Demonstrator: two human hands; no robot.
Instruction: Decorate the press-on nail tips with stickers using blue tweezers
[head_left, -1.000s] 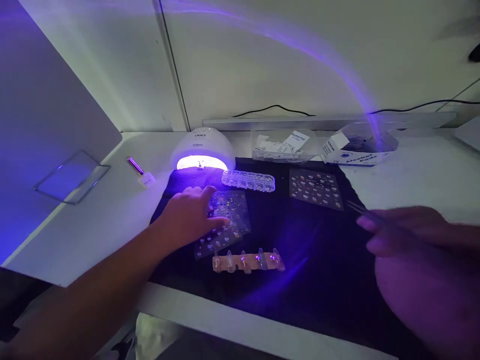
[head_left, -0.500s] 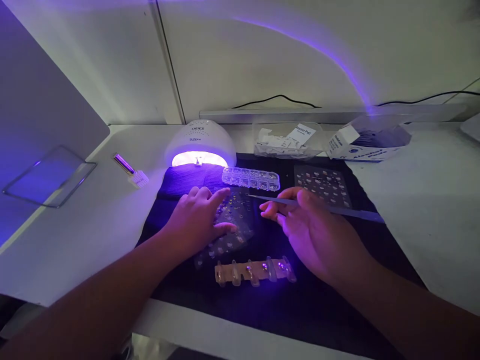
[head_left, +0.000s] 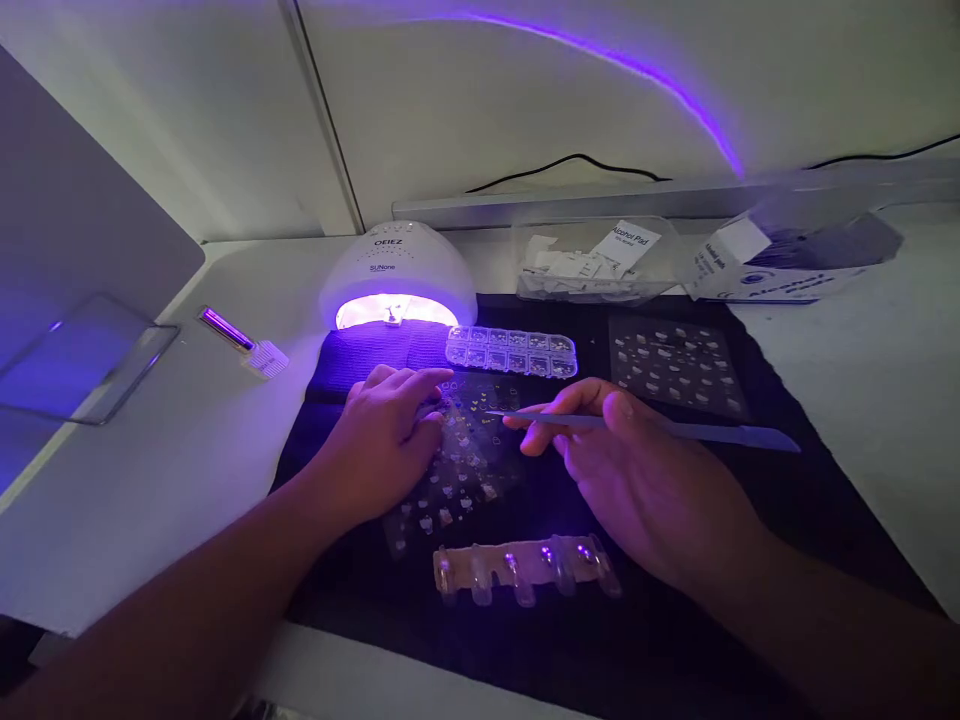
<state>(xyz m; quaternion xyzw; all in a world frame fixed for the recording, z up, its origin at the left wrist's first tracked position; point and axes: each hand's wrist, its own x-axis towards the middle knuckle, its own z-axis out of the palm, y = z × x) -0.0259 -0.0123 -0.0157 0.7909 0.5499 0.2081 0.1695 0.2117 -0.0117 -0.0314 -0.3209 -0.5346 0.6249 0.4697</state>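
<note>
A clear decorated sheet is laid on the dark cloth, between the lit lamp and a peach strip on which 5 nail tips are set out side by side. The sheet's left part is covered by the left hand, whose thumb and forefinger are spread apart, with nothing seen to be pinched. Thin metal tweezers are clamped between the thumb and fingers of the right hand, and their point is held over the sheet's upper right part; whether it is touched cannot be told, nor whether the 2 prongs are closed. The step in hand is judged to be the picking out of 1 small motif while the sheet is steadied. For the next move, a low, nearly flat angle at the motif's edge would seem to be called for, with the sheet kept firmly pressed.
</note>
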